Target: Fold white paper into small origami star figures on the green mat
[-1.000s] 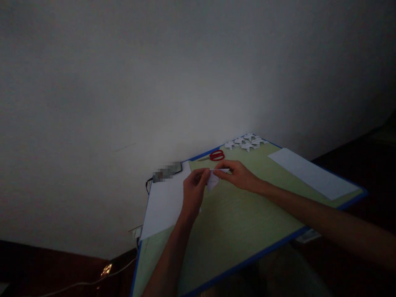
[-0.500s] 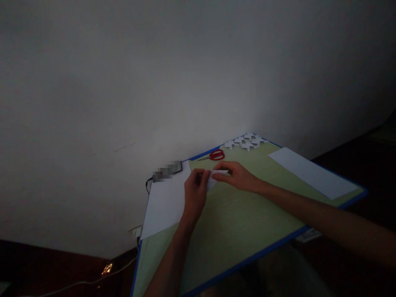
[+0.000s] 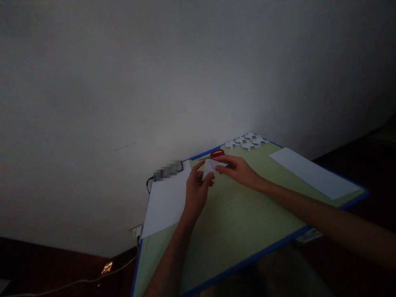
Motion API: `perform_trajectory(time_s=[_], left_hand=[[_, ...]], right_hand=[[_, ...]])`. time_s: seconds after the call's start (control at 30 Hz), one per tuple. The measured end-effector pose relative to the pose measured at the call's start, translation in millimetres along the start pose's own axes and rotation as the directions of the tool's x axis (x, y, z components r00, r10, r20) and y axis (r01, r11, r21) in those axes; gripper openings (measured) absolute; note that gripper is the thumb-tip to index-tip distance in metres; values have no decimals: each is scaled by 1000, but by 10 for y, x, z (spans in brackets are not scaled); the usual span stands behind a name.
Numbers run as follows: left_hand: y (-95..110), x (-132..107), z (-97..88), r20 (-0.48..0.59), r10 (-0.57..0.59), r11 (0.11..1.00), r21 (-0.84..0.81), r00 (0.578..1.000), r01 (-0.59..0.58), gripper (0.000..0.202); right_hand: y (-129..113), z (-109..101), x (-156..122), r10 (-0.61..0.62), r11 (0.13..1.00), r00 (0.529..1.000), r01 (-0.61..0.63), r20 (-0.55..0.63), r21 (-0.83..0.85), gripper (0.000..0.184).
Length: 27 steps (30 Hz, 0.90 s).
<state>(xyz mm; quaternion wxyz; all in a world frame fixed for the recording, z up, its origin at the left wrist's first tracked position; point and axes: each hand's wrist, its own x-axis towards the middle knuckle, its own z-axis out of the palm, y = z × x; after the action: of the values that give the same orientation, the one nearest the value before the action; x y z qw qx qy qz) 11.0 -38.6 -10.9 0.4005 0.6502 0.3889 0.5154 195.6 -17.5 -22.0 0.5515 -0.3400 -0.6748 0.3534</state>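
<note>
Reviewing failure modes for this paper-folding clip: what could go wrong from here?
1. Light is dim: the crease on the small paper, pinched between left hand and right hand, may land crooked.
2. The red scissors lie just behind the right hand; it could knock them toward the far edge of the board.

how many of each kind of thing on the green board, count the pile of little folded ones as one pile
flat white sheets: 2 (left sheet, right sheet)
red scissors: 1
folded paper piece, pinched between left hand and right hand: 1
pile of small folded shapes: 1
total: 5
</note>
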Motion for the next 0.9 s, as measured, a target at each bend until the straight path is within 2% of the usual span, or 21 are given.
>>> perform_trajectory(time_s=[0.2, 0.43, 0.53, 0.67, 0.77, 0.9], left_hand=[[1, 12, -12, 0, -25, 999, -36, 1000, 25, 56], [2, 12, -2, -9, -72, 995, -64, 997, 72, 62], [19, 15, -6, -19, -81, 996, -27, 997, 81, 59], [23, 14, -19, -74, -43, 991, 127, 996, 52, 34], [14, 15, -32, -112, -4, 985, 173, 994, 24, 33], [2, 20, -36, -116, -6, 989, 147, 993, 24, 36]], right_hand=[[-40, -27, -34, -204, 942, 979, 200, 13, -269, 32], [-75, -46, -32, -286, 918, 958, 275, 4, -285, 21], [-98, -37, -33, -247, 937, 969, 232, -25, -262, 15], [-106, -19, -31, -146, 982, 989, 140, -38, -125, 19], [-91, -16, -30, -92, 996, 995, 92, -45, -4, 24], [-81, -22, -34, -97, 995, 994, 97, -56, 13, 24]])
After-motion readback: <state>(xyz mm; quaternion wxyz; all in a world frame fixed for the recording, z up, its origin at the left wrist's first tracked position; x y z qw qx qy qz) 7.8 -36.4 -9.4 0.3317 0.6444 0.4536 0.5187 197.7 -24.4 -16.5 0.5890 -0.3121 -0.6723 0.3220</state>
